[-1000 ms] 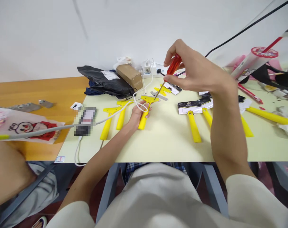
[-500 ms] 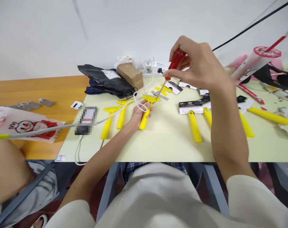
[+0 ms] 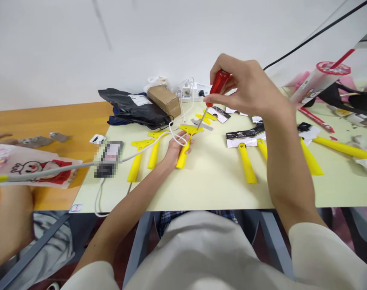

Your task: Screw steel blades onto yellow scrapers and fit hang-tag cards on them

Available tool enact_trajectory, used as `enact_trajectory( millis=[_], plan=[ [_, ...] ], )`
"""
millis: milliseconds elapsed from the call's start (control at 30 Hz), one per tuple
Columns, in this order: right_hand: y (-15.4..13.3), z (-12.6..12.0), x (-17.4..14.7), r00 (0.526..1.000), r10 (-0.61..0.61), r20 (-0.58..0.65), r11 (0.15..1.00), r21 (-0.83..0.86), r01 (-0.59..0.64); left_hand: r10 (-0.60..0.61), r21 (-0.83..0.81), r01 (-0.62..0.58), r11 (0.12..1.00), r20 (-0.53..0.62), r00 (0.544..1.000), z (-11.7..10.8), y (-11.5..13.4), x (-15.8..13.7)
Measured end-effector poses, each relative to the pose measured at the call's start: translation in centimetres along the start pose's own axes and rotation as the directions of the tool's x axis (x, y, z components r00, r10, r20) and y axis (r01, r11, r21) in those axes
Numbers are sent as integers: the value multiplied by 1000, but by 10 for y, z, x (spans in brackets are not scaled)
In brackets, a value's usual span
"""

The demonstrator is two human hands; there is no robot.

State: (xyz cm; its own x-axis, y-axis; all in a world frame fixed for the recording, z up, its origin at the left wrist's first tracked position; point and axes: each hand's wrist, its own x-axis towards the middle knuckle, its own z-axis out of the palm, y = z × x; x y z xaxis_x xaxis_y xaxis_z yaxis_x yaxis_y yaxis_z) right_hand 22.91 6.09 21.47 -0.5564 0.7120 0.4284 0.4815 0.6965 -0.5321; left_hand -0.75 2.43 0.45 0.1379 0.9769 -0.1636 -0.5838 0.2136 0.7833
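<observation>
On the pale table (image 3: 207,183) before me, a yellow scraper (image 3: 182,155) lies slantwise, its broad head toward the wall and its handle toward my lap. My left fingers (image 3: 191,141) are closed around it just below the head. My right fingers (image 3: 222,99), raised above and to the right, are curled tight about the red handle of a screwdriver (image 3: 218,87), thumb along the lower part. Its shaft slopes down to the left, the tip at the right end of the scraper's head; I can't tell whether it sits in a screw, it is too small to see.

A white cable (image 3: 50,172) crosses from the left, and its loop shows over the scraper near my left fingers. Just beyond the head lie grey metal strips (image 3: 206,125) and loose yellow pieces (image 3: 210,115). To the left of my hold, two more yellow scrapers (image 3: 135,167) lie side by side. On my right, yellow handles (image 3: 247,167) stick out from printed card sleeves (image 3: 239,139). Against the wall rest a black plastic bag (image 3: 133,106) and a brown box (image 3: 165,100). At far left, a co-worker's arm (image 3: 15,205) reaches to the orange wooden table (image 3: 80,117), near a cartoon-printed bag (image 3: 46,166).
</observation>
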Motion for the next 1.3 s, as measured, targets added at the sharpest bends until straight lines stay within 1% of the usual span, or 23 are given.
enact_trajectory(
  millis=[67, 133, 233, 300, 367, 567, 667, 733, 800, 867, 933, 1000, 1067, 1100, 1167, 1233, 1267, 1300],
  plan=[
    [-1, -1, 0, 1000, 21, 11, 998, -61, -20, -4, -9, 4, 1000, -9, 1000, 0, 0, 0],
    [-1, -2, -2, 999, 14, 36, 997, -82, -11, -7, -20, 7, 1000, -25, 1000, 0, 1, 1],
    [0, -4, -4, 998, -17, 54, 1000, -18, 18, 2, -31, -3, 1000, -39, 999, 1, 2, 2],
    [1, -3, -3, 999, -14, 30, 999, 41, 12, 7, -35, -8, 999, -38, 999, 2, 2, 1],
    [4, 0, -2, 1000, -2, 3, 998, 66, 2, 3, -41, -4, 999, -28, 1000, 1, 2, 1],
    [11, 5, 1, 999, 41, -3, 999, 20, -41, -10, -41, 9, 999, -31, 999, -1, 1, 1],
    [8, -2, -3, 999, 31, -15, 999, 12, -30, -11, -28, 10, 1000, -32, 999, 3, 2, 0],
    [3, -11, -7, 999, 14, -49, 1000, -7, -14, -4, -19, 3, 1000, -40, 999, 8, 3, -3],
    [-6, -22, -14, 995, 0, -100, 998, -58, -6, 11, -17, -11, 1000, -43, 999, 15, 3, -7],
    [-19, -33, -24, 990, -13, -143, 989, -147, -9, 27, -20, -27, 999, -34, 999, 22, 3, -12],
    [-33, -40, -37, 982, -34, -184, 963, -268, -17, 28, -15, -28, 999, -32, 999, 26, 1, -16],
    [-45, -42, -54, 963, -90, -255, 922, -387, -16, 8, -1, -8, 1000, -50, 999, 28, -1, -19],
    [-50, -36, -76, 931, -156, -330, 890, -456, -13, -20, 17, 21, 1000, -55, 998, 28, -1, -22],
    [-49, -30, -89, 926, -159, -342, 891, -454, -15, -27, 22, 28, 999, -42, 999, 29, -1, -23],
    [-40, -11, -117, 924, -104, -368, 921, -387, -51, -25, 17, 24, 1000, 21, 999, 31, 2, -27],
    [-22, 16, -146, 935, -28, -352, 956, -284, -78, -11, -12, 12, 1000, 115, 993, 36, 8, -33],
    [-13, 30, -160, 948, -6, -318, 956, -279, -87, -5, -31, 10, 999, 162, 987, 40, 12, -36],
    [-3, 44, -173, 966, -9, -259, 946, -316, -76, 0, -51, 11, 999, 204, 979, 44, 17, -41]
  ],
)
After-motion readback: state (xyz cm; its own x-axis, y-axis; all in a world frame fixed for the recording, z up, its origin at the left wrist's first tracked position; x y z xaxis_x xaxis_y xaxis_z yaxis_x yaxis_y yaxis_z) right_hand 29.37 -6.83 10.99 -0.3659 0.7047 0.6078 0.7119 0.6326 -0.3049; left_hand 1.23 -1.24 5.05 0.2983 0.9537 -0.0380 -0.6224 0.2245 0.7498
